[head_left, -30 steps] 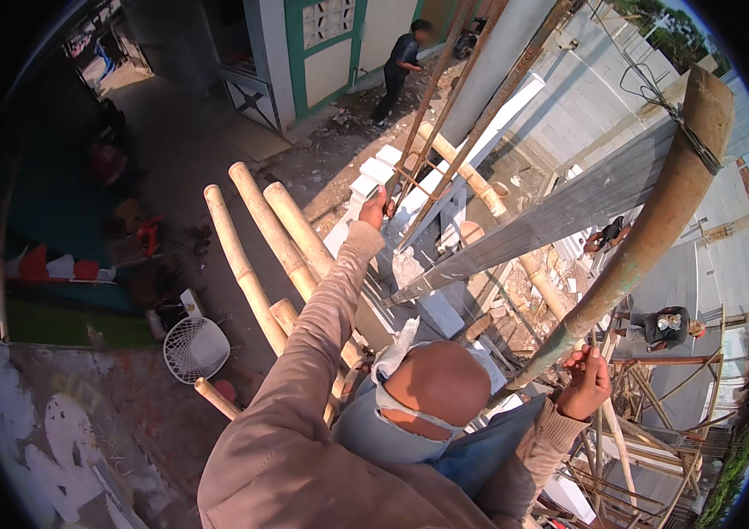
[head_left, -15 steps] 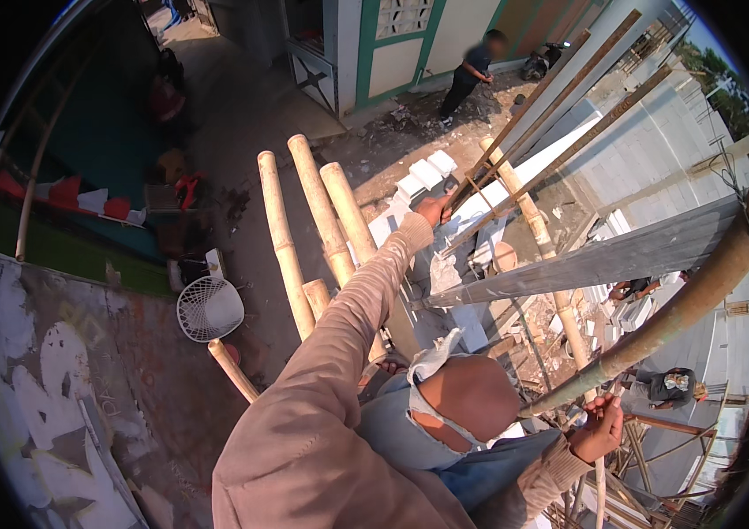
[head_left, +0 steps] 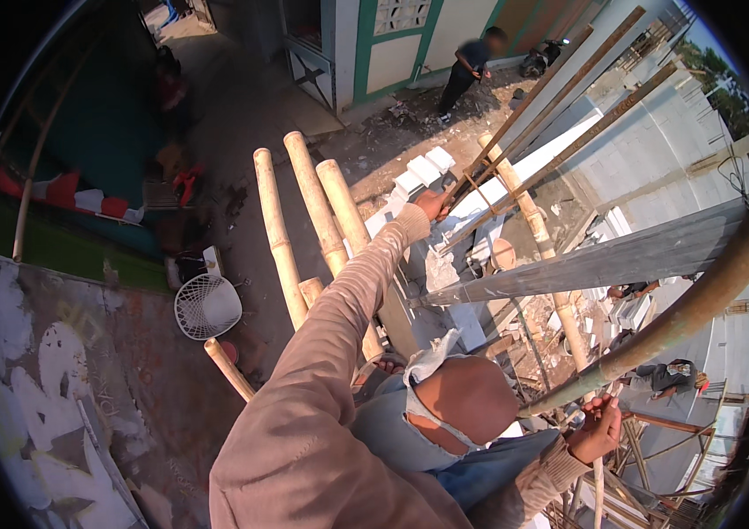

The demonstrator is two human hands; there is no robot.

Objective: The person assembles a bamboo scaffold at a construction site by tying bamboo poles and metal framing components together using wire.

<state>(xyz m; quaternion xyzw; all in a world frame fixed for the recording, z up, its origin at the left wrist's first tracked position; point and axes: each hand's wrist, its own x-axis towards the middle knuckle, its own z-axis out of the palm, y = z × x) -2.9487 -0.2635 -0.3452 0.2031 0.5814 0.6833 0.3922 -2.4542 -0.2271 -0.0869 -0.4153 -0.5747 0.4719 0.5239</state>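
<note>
My left arm stretches forward in a brown sleeve. Its hand (head_left: 432,205) is closed at the near end of several long rusty steel bars (head_left: 560,110), gripping one; a small dark patch beside the fingers is unclear. Thin square ties (head_left: 478,189) join the bars. My right hand (head_left: 598,429), lower right, is closed with the fingertips pinched together; whatever is in them is too small to make out. It is just below a thick bamboo pole (head_left: 657,344) that slants up to the right. My bare knee (head_left: 467,401) shows through torn blue jeans between the arms.
Upright bamboo poles (head_left: 277,234) stand left of my arm. A grey plank (head_left: 586,256) crosses to the right. Far below are white blocks (head_left: 423,172), a white chair (head_left: 208,306) and rubble. One person (head_left: 465,75) stands at the back; another (head_left: 666,379) is low at right.
The view has shifted very slightly. My left hand stays at the steel bars, and my right hand keeps its pinch in nearly the same place.
</note>
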